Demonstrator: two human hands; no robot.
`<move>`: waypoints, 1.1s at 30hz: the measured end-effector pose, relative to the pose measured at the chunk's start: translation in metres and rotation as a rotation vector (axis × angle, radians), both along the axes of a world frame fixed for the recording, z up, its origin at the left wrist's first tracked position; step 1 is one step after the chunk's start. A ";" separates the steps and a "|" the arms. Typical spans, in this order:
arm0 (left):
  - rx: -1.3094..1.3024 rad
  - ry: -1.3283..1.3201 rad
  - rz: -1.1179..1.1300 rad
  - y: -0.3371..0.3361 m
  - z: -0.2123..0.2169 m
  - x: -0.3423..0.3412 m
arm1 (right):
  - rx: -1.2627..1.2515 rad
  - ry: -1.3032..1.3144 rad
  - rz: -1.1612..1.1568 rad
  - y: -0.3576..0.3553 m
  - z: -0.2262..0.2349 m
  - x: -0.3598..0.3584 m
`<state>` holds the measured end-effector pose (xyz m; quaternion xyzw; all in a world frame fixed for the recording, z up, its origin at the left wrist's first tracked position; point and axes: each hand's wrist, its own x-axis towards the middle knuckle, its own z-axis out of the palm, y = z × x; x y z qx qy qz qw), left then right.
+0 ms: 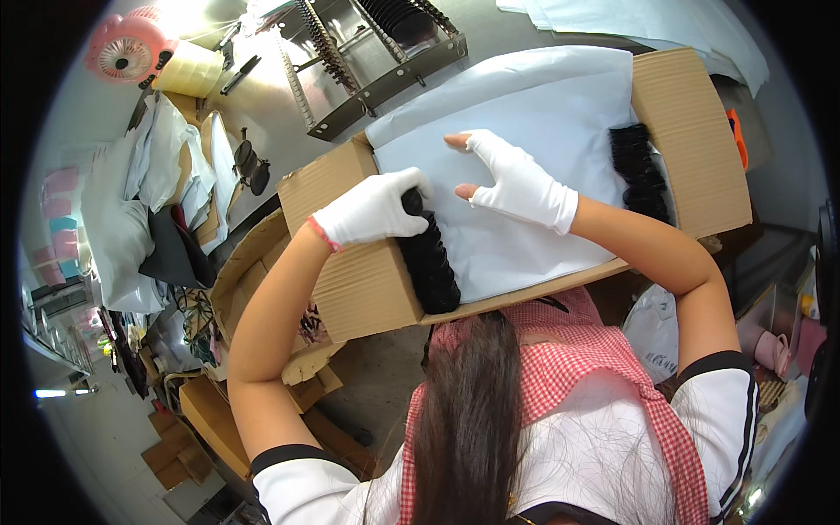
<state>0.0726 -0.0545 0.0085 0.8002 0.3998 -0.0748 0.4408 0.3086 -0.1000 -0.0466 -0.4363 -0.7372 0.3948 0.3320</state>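
An open cardboard box [367,293] lies in front of me, lined with white paper [516,249]. Along its left inner side runs a row of black, ridged pieces [429,267], and a similar black row [639,171] lines the right side. My left hand [376,208], in a white glove, curls its fingers and thumb around the upper end of the left row. Over the paper, my right hand [521,182] is held open, with thumb and fingers apart and nothing in it. Its white glove leaves some fingertips bare. The exact kind of the black pieces cannot be told.
Beyond the box stands a metal rack [385,83] with rods and black discs. A pink fan [127,52], a yellowish roll [188,70] and a black pen [241,74] are at the far left. Another cardboard box [258,262] sits left of the lined one.
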 end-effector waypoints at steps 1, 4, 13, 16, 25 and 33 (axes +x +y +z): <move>-0.090 0.058 -0.041 0.004 -0.001 0.004 | -0.099 -0.011 0.003 0.001 -0.004 0.002; -0.087 0.229 -0.213 0.017 -0.005 0.015 | -0.130 -0.024 0.109 0.003 -0.011 0.006; -0.261 0.124 -0.094 0.034 0.018 0.013 | 0.050 -0.032 0.069 0.032 -0.002 0.029; -0.134 -0.037 0.004 0.059 0.046 0.006 | 0.281 -0.059 0.046 0.059 0.005 0.025; 0.667 0.028 0.369 0.210 0.022 0.074 | 0.704 -0.197 -0.015 0.155 0.015 -0.032; 0.331 -0.040 0.434 0.234 0.017 0.117 | 0.547 -0.214 0.044 0.170 0.011 -0.005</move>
